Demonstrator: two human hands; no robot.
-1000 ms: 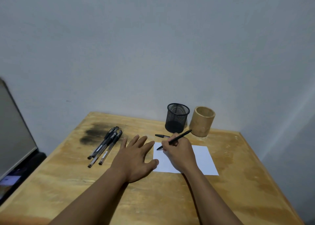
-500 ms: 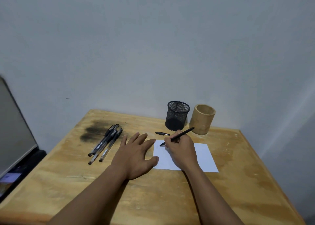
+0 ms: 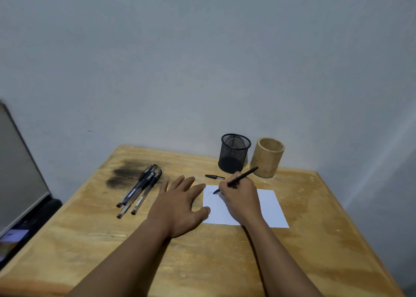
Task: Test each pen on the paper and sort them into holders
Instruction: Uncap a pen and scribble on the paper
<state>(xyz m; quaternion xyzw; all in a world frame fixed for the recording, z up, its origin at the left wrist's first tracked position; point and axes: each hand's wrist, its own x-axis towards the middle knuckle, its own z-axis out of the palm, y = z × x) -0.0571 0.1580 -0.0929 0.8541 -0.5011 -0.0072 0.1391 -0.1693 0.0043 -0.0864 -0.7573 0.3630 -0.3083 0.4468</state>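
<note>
Our right hand (image 3: pixel 240 197) pinched the black pen (image 3: pixel 244 175), its tip on the paper (image 3: pixel 267 209) at the far-left corner. Our left hand (image 3: pixel 180 204) lay flat, fingers spread, at the paper's left edge. Mesh holder (image 3: pixel 234 153) and wooden holder (image 3: pixel 266 158) stood beyond the paper.

I've got the wooden table (image 3: pixel 202 263) carrying the paper (image 3: pixel 270 209), spare pens (image 3: pixel 140 189) left of it, pen cap (image 3: pixel 213 176), mesh holder (image 3: pixel 234 153) and bamboo holder (image 3: pixel 266 158) behind it.
</note>
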